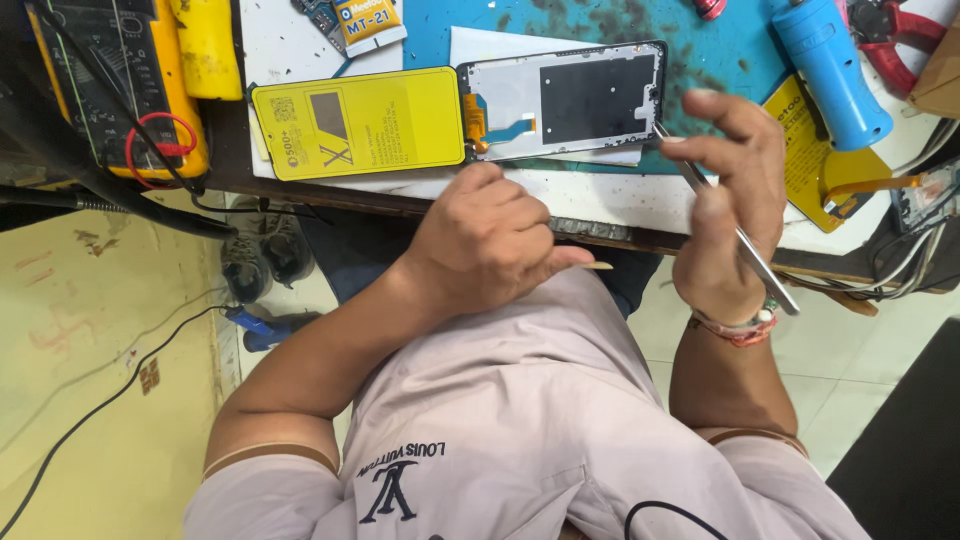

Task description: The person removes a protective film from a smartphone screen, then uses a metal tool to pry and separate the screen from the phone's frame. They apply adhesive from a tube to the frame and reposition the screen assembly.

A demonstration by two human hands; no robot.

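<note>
Overhead, head view, looking down the person's own chest to the near edge of the surface [600, 195].

Right hand [728, 205]: fingers curled around a pair of metal tweezers [735, 235], held at a slant. The tip end points up toward the right edge of the phone screen assembly [565, 100]; the long end runs down past the wrist, beyond the near edge. Whether the tip touches the assembly, cannot tell. A beaded band [745, 328] sits on that wrist.

Left hand [485, 245]: loosely fisted at the near edge of the surface, just below the assembly, pinching a thin pale sliver [596, 265] that sticks out to the right. What the sliver is, too small to tell.

Phone screen assembly: lies back side up, flat, near the middle of the surface, partly on a blue mat [600, 25]. Pale back, dark rectangular panel, orange flex strip at its left end.

Just beside it on the left, touching or nearly so: a yellow flat pack [355, 122], phone-shaped, lying flat.

Far left edge: yellow multimeter [115, 85] with red and black leads coiled on it.

Far right corner: blue cylindrical tool [830, 65], tilted; red-handled cutters [900, 35] beyond it. A second yellow pack [815, 165] lies under the right hand's side.

Floor below: shoes [265, 255] under the surface edge, a black cable [110, 395] trailing.
</note>
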